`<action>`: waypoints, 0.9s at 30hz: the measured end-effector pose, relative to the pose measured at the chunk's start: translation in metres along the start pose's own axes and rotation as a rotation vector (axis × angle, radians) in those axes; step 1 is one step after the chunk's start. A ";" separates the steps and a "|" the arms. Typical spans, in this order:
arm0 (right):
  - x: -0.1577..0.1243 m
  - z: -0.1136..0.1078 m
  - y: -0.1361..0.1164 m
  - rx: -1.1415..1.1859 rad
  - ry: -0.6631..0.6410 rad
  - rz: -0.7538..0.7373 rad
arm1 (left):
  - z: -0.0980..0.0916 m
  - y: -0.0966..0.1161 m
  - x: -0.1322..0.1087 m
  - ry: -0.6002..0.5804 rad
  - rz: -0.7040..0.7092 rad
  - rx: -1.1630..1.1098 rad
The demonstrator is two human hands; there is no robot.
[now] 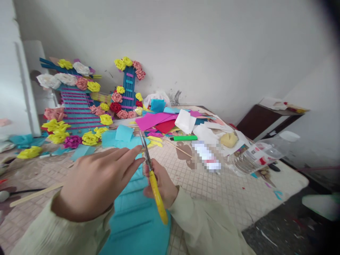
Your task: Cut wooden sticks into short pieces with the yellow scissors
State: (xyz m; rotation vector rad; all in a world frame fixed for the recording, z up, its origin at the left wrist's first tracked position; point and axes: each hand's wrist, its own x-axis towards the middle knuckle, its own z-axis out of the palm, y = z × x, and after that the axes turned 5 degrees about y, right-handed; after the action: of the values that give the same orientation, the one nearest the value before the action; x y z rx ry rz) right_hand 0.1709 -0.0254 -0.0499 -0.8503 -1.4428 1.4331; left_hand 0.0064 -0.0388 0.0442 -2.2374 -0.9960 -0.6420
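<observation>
Pale sleeves [77, 235] filled the lower left and lower centre of the frame, with a strip of blue paper [138, 230] between them, running from the bottom edge up beneath the hands. Scissors [154, 182] stood slantwise at the centre, blades [146, 152] up and yellow handle [160, 207] toward the bottom. The right hand [163, 184] was closed on them near the pivot, well up from the handle's end. The left hand [97, 177], palm down, had its fingertips just beside the blades; whether they touched metal or pinched anything, I could not tell.

The scissors looked light and rigid, smooth at the handle and likely sharp along the blades, so the handle was the safer hold. The paper seemed thin and soft, with dark creases across it; it would probably wrinkle or tear under a hard pull, and its outer edges, held flat, looked the best place to grasp.

Beyond the hands, flowers [90, 138] and a decorated tower [129, 88] stood at the upper left. A green marker [184, 138] lay right of centre on the table [202, 198], and a bottle [255, 159] leaned at the right.
</observation>
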 end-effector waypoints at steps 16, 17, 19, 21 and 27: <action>0.005 -0.004 0.003 -0.015 -0.080 0.004 | 0.009 -0.005 -0.015 -0.042 -0.011 -0.047; 0.005 -0.004 0.004 -0.014 -0.080 0.002 | 0.008 -0.004 -0.013 -0.040 0.001 -0.045; 0.005 -0.004 0.006 -0.012 -0.078 0.000 | 0.005 -0.003 -0.010 -0.061 0.007 -0.035; 0.005 -0.004 0.008 -0.002 -0.077 -0.013 | 0.002 -0.001 -0.008 -0.109 -0.002 -0.011; 0.004 -0.002 0.004 0.021 -0.098 0.028 | -0.002 0.003 -0.008 -0.153 -0.030 0.027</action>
State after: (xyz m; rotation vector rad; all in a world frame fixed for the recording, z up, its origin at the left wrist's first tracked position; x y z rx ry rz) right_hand 0.1710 -0.0207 -0.0537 -0.7992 -1.4912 1.5271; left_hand 0.0034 -0.0450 0.0396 -2.2787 -1.1085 -0.4728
